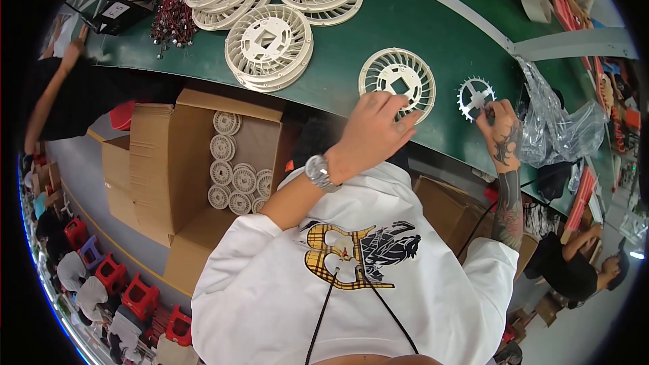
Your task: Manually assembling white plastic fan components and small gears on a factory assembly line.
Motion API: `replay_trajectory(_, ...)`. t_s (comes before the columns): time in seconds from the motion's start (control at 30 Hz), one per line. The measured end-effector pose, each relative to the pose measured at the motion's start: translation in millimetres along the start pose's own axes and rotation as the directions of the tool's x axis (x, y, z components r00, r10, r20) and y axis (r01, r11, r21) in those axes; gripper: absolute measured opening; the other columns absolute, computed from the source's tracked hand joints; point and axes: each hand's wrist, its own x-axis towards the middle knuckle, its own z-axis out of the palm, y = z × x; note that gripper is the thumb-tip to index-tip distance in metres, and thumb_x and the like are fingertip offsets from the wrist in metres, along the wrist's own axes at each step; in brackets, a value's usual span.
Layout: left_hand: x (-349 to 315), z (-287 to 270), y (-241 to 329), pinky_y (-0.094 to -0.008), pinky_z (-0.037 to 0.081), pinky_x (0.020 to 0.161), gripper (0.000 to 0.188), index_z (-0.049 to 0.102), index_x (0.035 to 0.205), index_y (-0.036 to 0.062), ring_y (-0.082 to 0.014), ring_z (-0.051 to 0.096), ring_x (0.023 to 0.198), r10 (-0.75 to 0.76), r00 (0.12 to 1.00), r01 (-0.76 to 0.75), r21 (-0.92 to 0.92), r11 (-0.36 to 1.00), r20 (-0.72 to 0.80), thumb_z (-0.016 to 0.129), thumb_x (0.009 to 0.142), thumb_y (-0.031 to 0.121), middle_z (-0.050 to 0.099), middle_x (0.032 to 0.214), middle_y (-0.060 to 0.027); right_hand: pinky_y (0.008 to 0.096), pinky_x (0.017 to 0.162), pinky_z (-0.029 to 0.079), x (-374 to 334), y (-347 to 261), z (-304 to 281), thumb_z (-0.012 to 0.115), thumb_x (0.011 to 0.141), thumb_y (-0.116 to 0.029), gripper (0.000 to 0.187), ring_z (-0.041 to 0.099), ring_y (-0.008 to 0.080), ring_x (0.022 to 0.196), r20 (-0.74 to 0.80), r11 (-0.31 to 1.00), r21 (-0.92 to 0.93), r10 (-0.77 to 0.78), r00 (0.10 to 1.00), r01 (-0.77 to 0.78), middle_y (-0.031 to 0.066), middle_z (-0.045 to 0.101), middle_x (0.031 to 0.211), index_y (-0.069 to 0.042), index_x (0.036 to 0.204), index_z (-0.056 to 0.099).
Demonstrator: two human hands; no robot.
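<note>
A round cream plastic fan grille (pixel 418 75) with a square opening in its middle lies near the front edge of the green table. Over its lower part is my left hand (pixel 376 122), fingers bent and apart; whether the fingertips touch the grille is hard to see. To the right, a white toothed ring (pixel 475 93) with cross-shaped spokes is at the fingertips of my right hand (pixel 502 131). My thumb and fingers are closed at the ring's lower right edge.
Stacked grilles (pixel 267 44) and a bundle of red and black wires (pixel 177 13) stand at the left on the table. Clear plastic bags (pixel 558 128) lie at the right. Below left, an open cardboard box (pixel 182 155) holds several grilles. Other people sit or stand nearby.
</note>
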Motion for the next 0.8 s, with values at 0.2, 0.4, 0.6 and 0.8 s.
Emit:
replay_trajectory(0.2,-1.5,19.3,-4.3,-0.0388,0.045,0.094,0.036,0.075,0.117,0.0213,-0.0222,0.059,0.108,0.010,0.983,-0.035,0.139,0.990,0.182,0.073,0.083,0.010,0.063,0.114,-0.0049,0.0352,0.060,0.050,1.8,-18.5,-17.9,0.076,0.081,-0.004,0.016,0.064,0.0257,0.067,-0.058,0.996,0.045,-0.072,0.996,0.075,0.0104,0.063,0.087,-0.002,0.095,0.069)
replay_trajectory(0.4,-8.3,-25.7,-45.7,-0.0384,0.051,0.093,0.037,0.075,0.116,0.0181,-0.0244,0.064,0.105,0.086,0.987,-0.098,0.089,0.991,0.134,0.069,0.082,0.003,0.064,0.118,-0.0072,0.0358,0.061,0.052,3.8,-54.3,-21.7,0.078,0.080,-0.003,0.020,0.066,0.0248,0.068,0.061,0.968,0.159,-0.204,0.977,0.192,0.0091,0.064,0.092,-0.002,0.097,0.068)
replay_trajectory(0.6,-24.1,-22.8,-54.1,-0.0424,0.057,0.091,0.040,0.076,0.115,0.0166,-0.0286,0.069,0.106,-0.003,0.995,0.003,-0.001,1.000,0.101,0.071,0.079,0.000,0.066,0.120,-0.0072,0.0371,0.063,0.054,26.7,-77.7,1.9,0.077,0.080,-0.004,0.020,0.068,0.0265,0.071,0.157,0.895,0.204,-0.430,0.889,0.397,0.0087,0.064,0.094,-0.002,0.098,0.068)
replay_trajectory(0.8,-27.2,-21.1,-49.5,-0.0402,0.060,0.088,0.034,0.076,0.113,0.0169,-0.0293,0.070,0.108,-0.047,0.999,0.046,-0.068,0.997,-0.003,0.076,0.080,0.009,0.066,0.122,-0.0073,0.0379,0.065,0.056,34.2,-83.7,15.2,0.076,0.081,-0.005,0.021,0.069,0.0277,0.074,0.219,0.894,0.171,-0.445,0.868,0.414,0.0089,0.064,0.096,-0.003,0.100,0.069)
